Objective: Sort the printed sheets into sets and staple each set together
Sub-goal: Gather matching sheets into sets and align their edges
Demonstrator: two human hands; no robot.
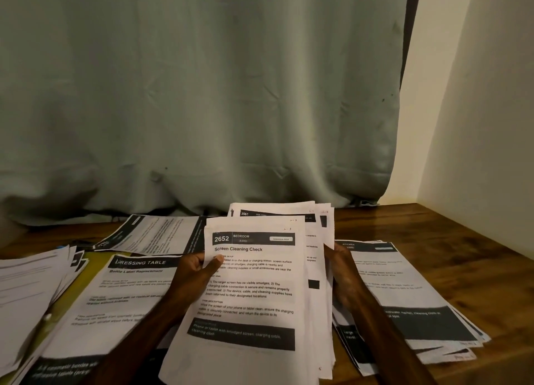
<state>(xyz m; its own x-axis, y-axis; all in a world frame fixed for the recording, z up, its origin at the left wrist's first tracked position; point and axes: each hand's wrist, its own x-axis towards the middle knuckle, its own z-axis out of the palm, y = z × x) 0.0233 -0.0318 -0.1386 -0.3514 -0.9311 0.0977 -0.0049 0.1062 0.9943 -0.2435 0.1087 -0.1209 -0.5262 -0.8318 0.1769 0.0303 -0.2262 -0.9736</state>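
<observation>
Head-down view of a thick held stack of printed sheets, raised and tilted above a wooden table. Front page headed "2652 BEDROOM, Screen Cleaning Check", sitting slightly lower than the pages fanned out behind it.

At the stack's left edge, the left hand, closed around the paper: thumb pressed flat on the front page, fingers curled out of sight behind. At the stack's right edge, the right hand, clasping the fanned back pages, most of its fingers hidden by them.

Left of the stack, lying flat, a pile topped by a "DRESSING TABLE" sheet, with a strip of yellow-green, perhaps a folder, showing beneath. Further left of the stack, a blurred loose pile at the picture's edge. Behind the stack and to its left, a skewed sheet turned sideways.

Right of the stack, partly under the right forearm, a "KITCHEN" pile with dark printed bands.

Beyond the stack, a grey-green curtain hanging down to the table; to its right, a pale wall.
</observation>
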